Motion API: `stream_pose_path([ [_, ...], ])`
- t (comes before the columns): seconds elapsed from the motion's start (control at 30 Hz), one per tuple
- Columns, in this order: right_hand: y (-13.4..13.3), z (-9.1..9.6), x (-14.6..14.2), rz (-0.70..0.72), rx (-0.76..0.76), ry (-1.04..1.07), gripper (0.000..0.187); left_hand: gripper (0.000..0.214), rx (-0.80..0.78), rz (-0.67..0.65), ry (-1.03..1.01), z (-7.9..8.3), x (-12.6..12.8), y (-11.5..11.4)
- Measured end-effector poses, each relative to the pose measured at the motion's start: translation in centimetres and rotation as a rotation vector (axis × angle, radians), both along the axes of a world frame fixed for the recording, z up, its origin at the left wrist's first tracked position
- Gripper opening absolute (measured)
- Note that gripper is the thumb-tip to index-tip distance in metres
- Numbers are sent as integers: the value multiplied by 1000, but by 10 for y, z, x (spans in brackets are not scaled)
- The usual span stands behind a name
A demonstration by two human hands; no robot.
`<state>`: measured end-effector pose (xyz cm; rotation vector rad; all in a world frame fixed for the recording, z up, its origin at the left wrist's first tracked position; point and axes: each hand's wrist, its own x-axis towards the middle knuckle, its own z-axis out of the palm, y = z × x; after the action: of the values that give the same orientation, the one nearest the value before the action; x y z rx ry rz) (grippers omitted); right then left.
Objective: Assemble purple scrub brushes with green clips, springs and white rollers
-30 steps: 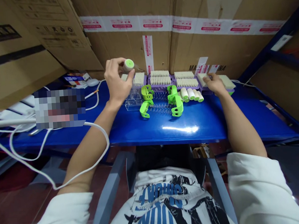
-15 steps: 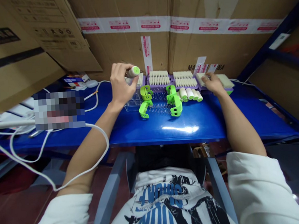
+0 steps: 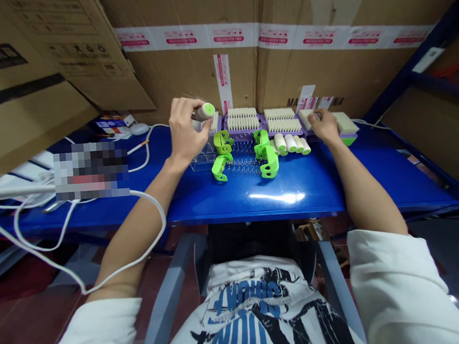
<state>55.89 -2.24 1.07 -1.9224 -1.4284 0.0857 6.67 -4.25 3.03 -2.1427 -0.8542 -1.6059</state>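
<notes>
My left hand (image 3: 184,128) is raised above the blue table (image 3: 293,188) and pinches a small white cylinder with a green end cap (image 3: 205,111). Under it sits a clear plastic box (image 3: 204,158). My right hand (image 3: 324,125) rests at the far right on a purple tray of cream-coloured pieces (image 3: 344,123), its fingers curled onto the pieces. Between my hands lie several green clips (image 3: 268,161), a patch of small metal springs (image 3: 242,165) and a short row of white and green cylinders (image 3: 292,143).
More purple trays of cream pieces (image 3: 243,119) line the back against cardboard boxes (image 3: 245,61). A white cable (image 3: 153,209) loops over my left forearm; further cables and papers (image 3: 26,181) lie at the left. A blue shelf frame (image 3: 414,70) stands at the right.
My left hand turned the cylinder so its green cap points right and lowered it slightly. My right hand stays on the right tray.
</notes>
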Motion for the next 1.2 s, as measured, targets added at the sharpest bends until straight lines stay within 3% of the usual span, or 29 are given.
stream_pose_path([
  [0.17, -6, 8, -9, 30, -45, 7, 60, 27, -102, 57, 31, 5, -1, -12],
  [0.43, -10, 15, -22, 25, -71, -42, 56, 41, -76, 46, 49, 2, -1, -6],
  [0.6, -12, 19, -31, 14, -98, -96, 54, 33, -87, 67, 52, 0, 1, -7],
  [0.7, -25, 31, -39, 5, -127, -156, 58, 30, -91, 64, 65, 0, 0, -8],
  [0.8, -51, 57, -43, -35, -182, -242, 60, 26, -69, 61, 72, 1, -2, -6],
  [0.97, -97, 99, -43, -113, -451, -382, 38, 29, -76, 38, 31, 1, -1, -4],
  [1.07, -102, 101, -46, -65, -684, -410, 16, 31, -47, 11, 36, 1, 0, -4],
  [1.2, -96, 93, -52, -39, -791, -448, 16, 40, -56, -5, 62, 2, -1, -6],
])
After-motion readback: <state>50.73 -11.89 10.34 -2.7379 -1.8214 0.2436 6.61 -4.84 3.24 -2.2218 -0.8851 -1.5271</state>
